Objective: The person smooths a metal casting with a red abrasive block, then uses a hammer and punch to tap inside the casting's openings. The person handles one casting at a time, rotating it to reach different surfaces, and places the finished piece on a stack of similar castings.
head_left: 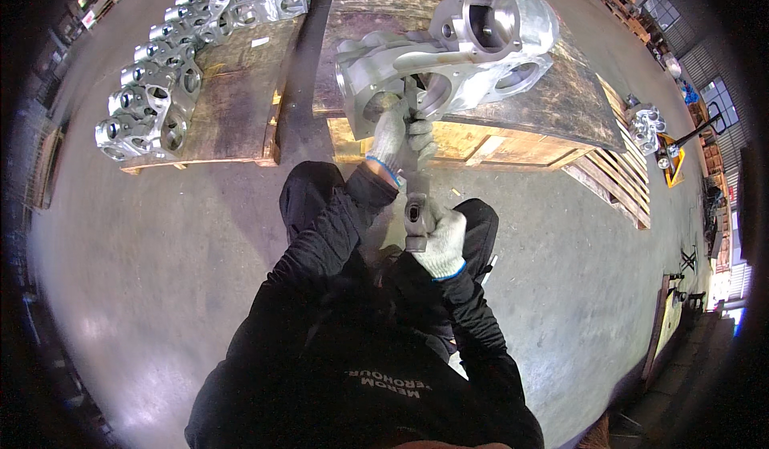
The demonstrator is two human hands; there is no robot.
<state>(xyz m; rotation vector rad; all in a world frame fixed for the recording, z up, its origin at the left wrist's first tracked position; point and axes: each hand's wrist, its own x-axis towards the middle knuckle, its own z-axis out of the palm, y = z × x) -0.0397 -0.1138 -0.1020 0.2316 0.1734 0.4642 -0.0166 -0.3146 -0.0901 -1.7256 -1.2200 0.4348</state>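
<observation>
A large silver metal casting (473,56) with several round bores rests at the near edge of a dark-topped wooden crate (529,124). Both my hands wear white knit gloves and hold a grey hand-held grinding tool (415,209) with a long narrow front, perhaps a belt sander. My left hand (388,138) is closed round its forward part, close to the casting's near side. Further back, my right hand (443,243) grips the body by its rear end. The dark tip of the tool reaches up to a lower opening of the casting; the exact contact is hard to make out.
To the left, a low wooden platform (232,88) carries a row of similar castings (148,100). A slatted pallet (621,185) sticks out at the crate's right. Beyond it stand more metal parts (645,124) and a yellow pallet jack (673,161) on the grey concrete floor (184,233).
</observation>
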